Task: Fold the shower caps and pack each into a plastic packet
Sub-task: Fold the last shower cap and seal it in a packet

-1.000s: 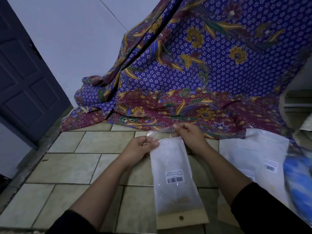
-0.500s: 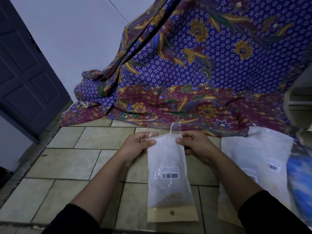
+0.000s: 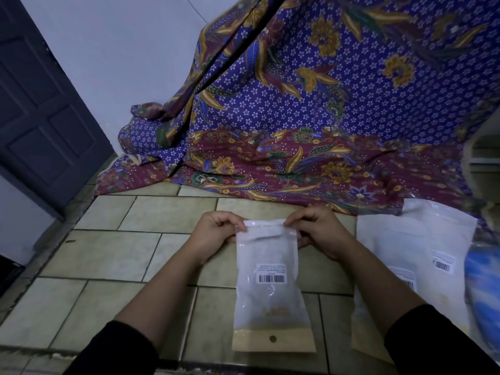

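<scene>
- A plastic packet (image 3: 267, 293) is held upright in the middle of the view, just above the tiled surface (image 3: 108, 253); its lower end is close to the near edge of that surface.
- The top left corner of the packet is pinched by the left hand (image 3: 213, 235), with the fingers curled and the thumb pressed against the plastic.
- The top right corner is pinched in the same way by the right hand (image 3: 320, 235), so both hands are closed on the packet and nothing else is held.
- Along the top edge, between the two hands, a narrow flap is seen folded over the packet mouth.
- A white barcode label (image 3: 270, 276) is stuck on the front, and a brown card strip (image 3: 273, 343) with a small round hole closes the bottom end.
- Something pale is seen inside the packet, but it cannot be told clearly what it is.
- More packets (image 3: 416, 253) with labels are laid flat on the surface at the right, well apart from the held one.
- A blue and white object (image 3: 484, 290) is seen blurred at the right edge.
- A patterned cloth (image 3: 324, 109) in purple and maroon is draped behind the surface, and a dark door (image 3: 40, 117) is seen at the left.
</scene>
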